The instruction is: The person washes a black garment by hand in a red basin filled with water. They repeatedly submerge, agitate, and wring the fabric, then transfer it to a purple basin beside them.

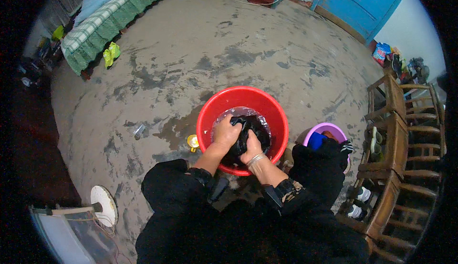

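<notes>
Between my knees a red plastic basin (243,94) stands on the floor with some water (238,111) in it. A wet black cloth (258,130), perhaps a garment, lies bunched in the water. My left hand (226,131) grips a fold of this cloth on its left side, thumb toward the middle. My right hand (253,146), with silvery bangles (256,158) at the wrist, holds the cloth on the near right side. The cloth hides part of the fingers of both hands.
Left of the basin sit a yellow cup (192,142) with white contents and a clear plastic cup (139,131). On the right, a purple basin (331,126) holds clothes. Wooden chairs (388,135) line the right wall. A green-draped bed (107,24) is far left.
</notes>
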